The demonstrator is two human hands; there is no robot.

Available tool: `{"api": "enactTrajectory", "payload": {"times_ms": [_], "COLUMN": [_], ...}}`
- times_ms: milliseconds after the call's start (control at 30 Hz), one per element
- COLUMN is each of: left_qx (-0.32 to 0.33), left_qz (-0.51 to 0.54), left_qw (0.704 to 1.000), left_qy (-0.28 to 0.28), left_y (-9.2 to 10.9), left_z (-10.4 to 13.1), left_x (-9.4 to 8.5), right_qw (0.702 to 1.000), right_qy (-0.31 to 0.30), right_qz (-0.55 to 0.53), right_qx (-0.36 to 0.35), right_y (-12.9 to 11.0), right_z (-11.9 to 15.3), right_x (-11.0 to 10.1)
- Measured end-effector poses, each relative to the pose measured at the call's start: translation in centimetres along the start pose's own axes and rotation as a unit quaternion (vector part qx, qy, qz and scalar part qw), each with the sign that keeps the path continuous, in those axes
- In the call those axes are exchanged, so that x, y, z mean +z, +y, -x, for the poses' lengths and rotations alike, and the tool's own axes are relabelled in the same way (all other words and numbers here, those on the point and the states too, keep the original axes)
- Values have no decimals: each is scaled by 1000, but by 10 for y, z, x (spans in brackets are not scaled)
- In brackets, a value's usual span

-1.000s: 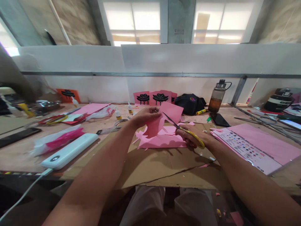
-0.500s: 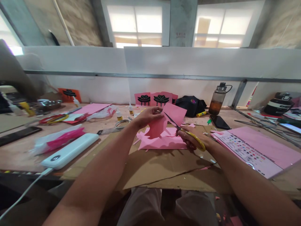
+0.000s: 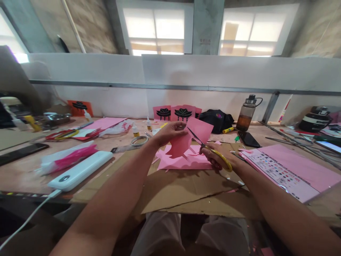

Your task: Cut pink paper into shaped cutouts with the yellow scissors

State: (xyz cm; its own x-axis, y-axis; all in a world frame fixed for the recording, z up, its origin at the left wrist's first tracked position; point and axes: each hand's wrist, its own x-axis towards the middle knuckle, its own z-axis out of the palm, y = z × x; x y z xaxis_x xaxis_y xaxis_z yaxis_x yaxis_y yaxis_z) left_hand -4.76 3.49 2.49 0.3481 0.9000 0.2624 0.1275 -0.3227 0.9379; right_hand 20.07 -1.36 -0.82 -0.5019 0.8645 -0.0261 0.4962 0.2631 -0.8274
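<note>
Pink paper [image 3: 203, 128] hangs above the cardboard [image 3: 176, 192], pinched in the left hand [image 3: 172, 133]; the right hand [image 3: 214, 155] grips yellow-handled scissors [image 3: 225, 160], blades across it. Cutting well probably means turning the paper (not the scissors) and taking short snips, 2 hands steady.

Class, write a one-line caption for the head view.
Left hand holds pink paper, right hand holds yellow-handled scissors, above brown cardboard.

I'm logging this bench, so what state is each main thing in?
Left hand, gripping pink paper
Right hand, holding scissors
Pink paper, raised, partly cut
Scissors, at the paper, opening unclear
Drink bottle, upright, lidded, partly filled
White power bank, cable connected
Phone by bottle, screen dark
Far-right device, screen lit
</note>
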Motion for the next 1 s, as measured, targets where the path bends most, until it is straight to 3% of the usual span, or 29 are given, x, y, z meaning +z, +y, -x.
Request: {"api": "enactTrajectory", "payload": {"times_ms": [367,500,700,1000], "left_qx": [20,18,21,25], "left_qz": [-2,0,36,45], "left_qw": [1000,1000,999,998], "left_qy": [-14,-17,12,30], "left_y": [-5,-5,-2,-2], "left_z": [-2,-2,-1,-1], "left_x": [1,4,9,13], "right_qw": [1000,999,994,994], "right_qy": [14,31,30,64], "right_qz": [15,-30,-101,-79], "right_qx": [-24,-6,-36,-50], "right_y": [1,-5,0,-6], "right_z": [-4,-1,-5,-1], "right_x": [-1,1,3,4]}}
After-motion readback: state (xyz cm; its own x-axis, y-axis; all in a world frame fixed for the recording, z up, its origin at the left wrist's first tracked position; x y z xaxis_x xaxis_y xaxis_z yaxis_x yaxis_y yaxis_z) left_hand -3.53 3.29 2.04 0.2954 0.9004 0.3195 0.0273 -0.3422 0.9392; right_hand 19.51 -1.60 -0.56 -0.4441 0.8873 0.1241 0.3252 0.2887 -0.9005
